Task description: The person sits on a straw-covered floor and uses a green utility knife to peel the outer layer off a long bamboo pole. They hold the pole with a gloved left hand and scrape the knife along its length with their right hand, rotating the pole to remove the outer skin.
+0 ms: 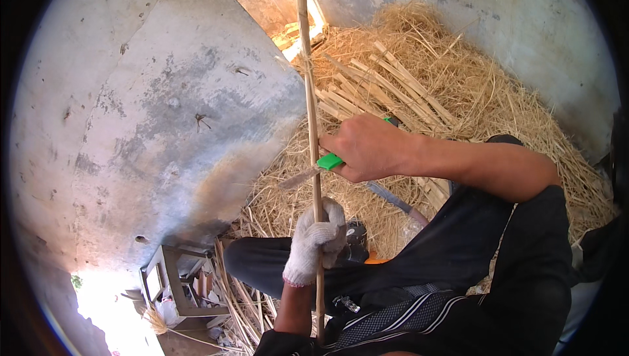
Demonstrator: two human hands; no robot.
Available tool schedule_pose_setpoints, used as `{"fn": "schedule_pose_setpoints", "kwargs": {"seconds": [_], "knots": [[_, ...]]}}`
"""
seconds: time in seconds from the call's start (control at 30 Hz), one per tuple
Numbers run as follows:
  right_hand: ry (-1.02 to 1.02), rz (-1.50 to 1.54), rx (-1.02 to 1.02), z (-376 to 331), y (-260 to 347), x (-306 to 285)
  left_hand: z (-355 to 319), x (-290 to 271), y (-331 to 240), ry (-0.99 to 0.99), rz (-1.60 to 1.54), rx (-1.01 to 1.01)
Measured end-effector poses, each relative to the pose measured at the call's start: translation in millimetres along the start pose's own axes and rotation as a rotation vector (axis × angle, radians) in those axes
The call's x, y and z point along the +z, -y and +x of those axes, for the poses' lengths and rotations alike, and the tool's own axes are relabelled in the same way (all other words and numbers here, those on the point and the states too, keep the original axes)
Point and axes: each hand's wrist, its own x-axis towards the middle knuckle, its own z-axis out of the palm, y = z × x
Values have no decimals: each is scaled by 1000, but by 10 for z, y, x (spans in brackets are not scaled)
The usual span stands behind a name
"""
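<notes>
A long, pale split strip (309, 94), which looks like bamboo or wood, stands nearly upright in front of me. It runs from the top of the view down to my lap. My left hand (316, 235), in a white knitted glove, is wrapped round its lower part. Higher up, my bare right hand (373, 149) is closed on a green-handled knife (329, 161). The blade lies across the strip and sticks out on its left side, somewhat blurred. My right forefinger reaches toward the strip; whether it touches cannot be made out.
Thin shavings (485, 94) are heaped against the wall (524, 21), with several split slats (406, 87) on them. A second blade (388, 195) lies beside my leg. A small wooden stool frame (171, 284) with scraps stands lower left, near more long strips (244, 290).
</notes>
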Motion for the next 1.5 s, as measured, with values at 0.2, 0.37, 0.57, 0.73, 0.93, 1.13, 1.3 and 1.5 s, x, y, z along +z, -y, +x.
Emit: {"fn": "schedule_pose_setpoints", "kwargs": {"seconds": [0.2, 0.37, 0.57, 0.73, 0.93, 1.13, 1.3, 1.5], "knots": [[-23, -85, -13, -27, -16, 25, -95, 169, -8, -187, 163, 42], [-53, -21, -5, -10, -87, 15, -109, 248, -57, -238, 201, 67], [-86, 230, -15, 32, -146, 26, -111, 264, -106, -248, 196, 67], [-195, 258, -196, 57, -62, 17, -126, 135, -120, -35, -276, -1], [-231, -102, -190, 25, 44, 187, -44, 62, -73, 187, -536, -4], [-340, -376, -165, 226, -212, 380, 10, 47, -92, 200, -622, 25], [-203, -674, 162, 499, -831, 236, 3, 63, -26, 195, -626, -18], [-118, -138, 299, 577, -962, 142, 170, -98, 35, 334, -771, -30]]}}
